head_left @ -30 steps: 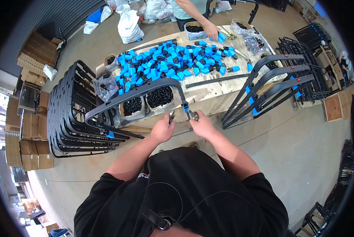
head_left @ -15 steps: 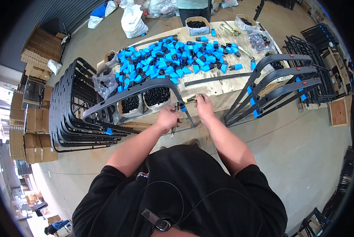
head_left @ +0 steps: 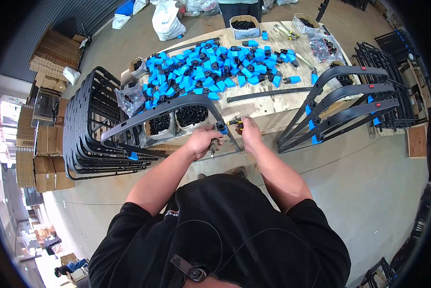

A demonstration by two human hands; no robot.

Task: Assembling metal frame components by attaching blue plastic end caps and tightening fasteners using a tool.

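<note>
A black bent-tube frame (head_left: pixel 153 113) stands in front of me, with a blue-and-black fitting (head_left: pixel 222 128) on its right leg. My left hand (head_left: pixel 201 141) is closed beside that fitting. From its fingers a metal hand tool (head_left: pixel 213 149) points downward, its exact kind unclear. My right hand (head_left: pixel 251 132), just right of the leg, is closed on a slim yellow-and-black hand tool (head_left: pixel 233 122). This tool reaches left toward the fitting; whether its tip touches is too small to tell.
Blue-and-black fittings (head_left: pixel 201 67) lie heaped on the plywood table (head_left: pixel 268 103). Boxes of small black parts (head_left: pixel 191 115) stand at its near edge. Several stacked black frames (head_left: pixel 88 129) stand at left; more assembled frames (head_left: pixel 350 103) lean at right. A person (head_left: pixel 239 10) stands beyond the table.
The view has shifted slightly. My left hand's metal tool now shows more plainly below the fingers. Both hands stay by the same fitting, and the right still holds the yellow-and-black tool.
</note>
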